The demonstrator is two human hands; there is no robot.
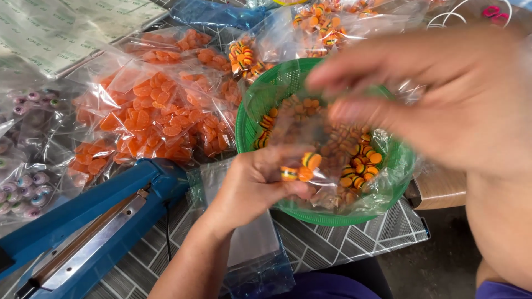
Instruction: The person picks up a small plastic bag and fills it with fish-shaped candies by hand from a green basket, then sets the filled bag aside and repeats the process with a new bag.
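**Holding burger-shaped sweets over a green basket**

Cupping a few small burger-shaped candies [302, 167] in orange, yellow and dark stripes, the left hand [257, 185] sits curled at the near rim of a round green mesh basket [252, 105]. Its fingers are bent in around the pieces, which rest on the fingertips, so the hand is closed on them rather than spread.

The right hand [443, 94] hangs above the far right part of the basket, close to the camera and blurred. Its fingers point left and lie fairly close together; whether they pinch anything cannot be told, though a clear plastic bag [310, 124] seems to hang just beneath them, between the two hands.

Inside the basket a clear plastic liner [388, 182] holds many more of the same candies [360, 160], heaped mostly toward its right side.

The basket stands on a tabletop [332, 243] covered with a grey tile-patterned sheet, near its right edge. To the left of the basket lie sealed clear packets of orange slice-shaped candies [155, 116], piled together and touching the basket's left wall. Beyond the basket, toward the far edge, are further packets of the burger candies [327, 25]. At the left edge are packets of pale round sweets [25, 185]. A blue heat sealer [94, 221] lies along the near left corner, its metal bar facing up.
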